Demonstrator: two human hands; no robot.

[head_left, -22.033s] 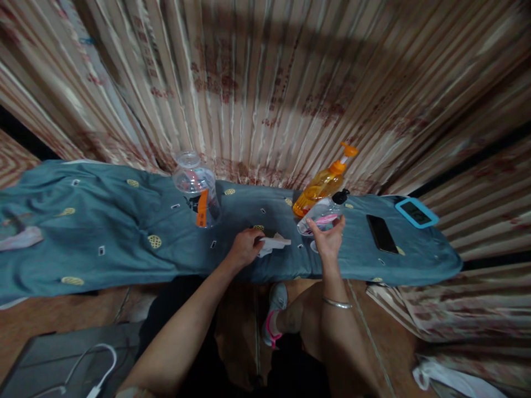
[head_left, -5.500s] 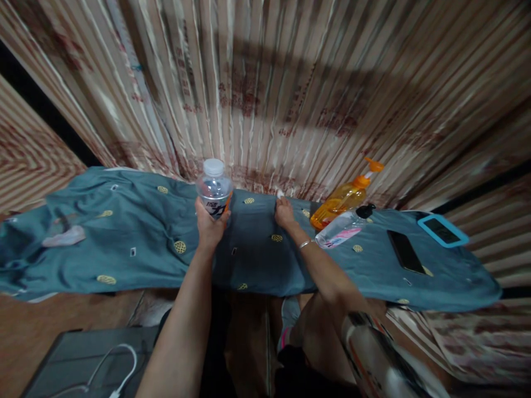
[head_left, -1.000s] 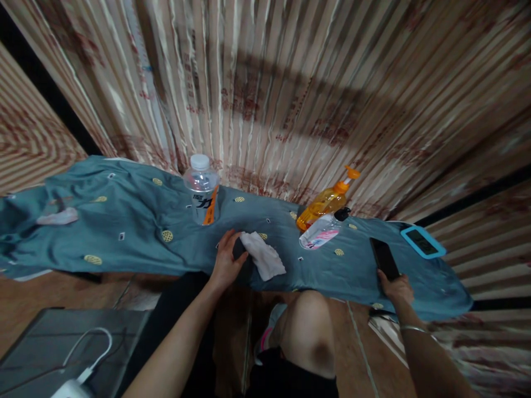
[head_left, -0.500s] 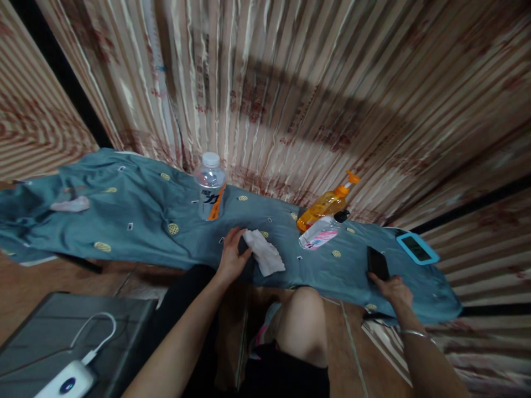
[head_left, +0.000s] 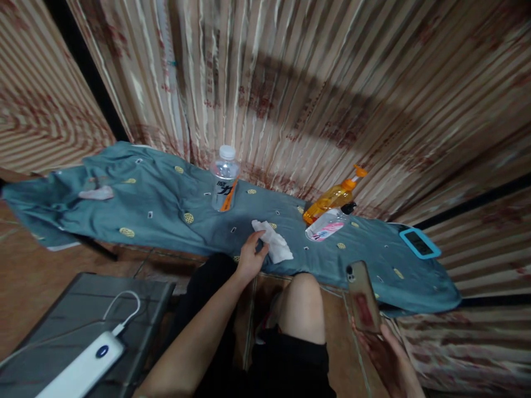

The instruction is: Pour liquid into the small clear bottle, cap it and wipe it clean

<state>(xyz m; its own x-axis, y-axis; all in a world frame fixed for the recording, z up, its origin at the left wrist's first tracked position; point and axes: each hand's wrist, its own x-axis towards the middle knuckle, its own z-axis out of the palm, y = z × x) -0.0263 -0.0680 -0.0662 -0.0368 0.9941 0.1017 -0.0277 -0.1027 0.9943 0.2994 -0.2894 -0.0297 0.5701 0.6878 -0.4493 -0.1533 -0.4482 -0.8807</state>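
A white crumpled tissue (head_left: 277, 247) lies on the teal patterned cloth near its front edge. My left hand (head_left: 251, 258) is at the tissue's left side, with thumb and curled fingers closed on its edge. Off the cloth's front edge, my right hand (head_left: 384, 348) grips a smartphone (head_left: 363, 298) by its lower end. The phone is tilted up, its back and camera lenses facing me, with a reddish mark on the case. Behind the tissue stand a clear bottle with a white cap (head_left: 225, 179) and, to the right, a clear bottle with a black cap (head_left: 327, 225), lying tilted.
An orange pump bottle (head_left: 329, 203) leans behind the black-capped bottle. A blue-framed device (head_left: 420, 243) lies at the cloth's right end, and a small pale item (head_left: 96, 193) at the left. A white power bank (head_left: 85, 365) with a cable rests on a grey stool (head_left: 62, 315). Striped curtains hang behind.
My right hand has lifted the phone off the cloth, brought it left and nearer, and turned its back toward me. My left hand has shifted slightly onto the tissue's edge. The view has moved a little.
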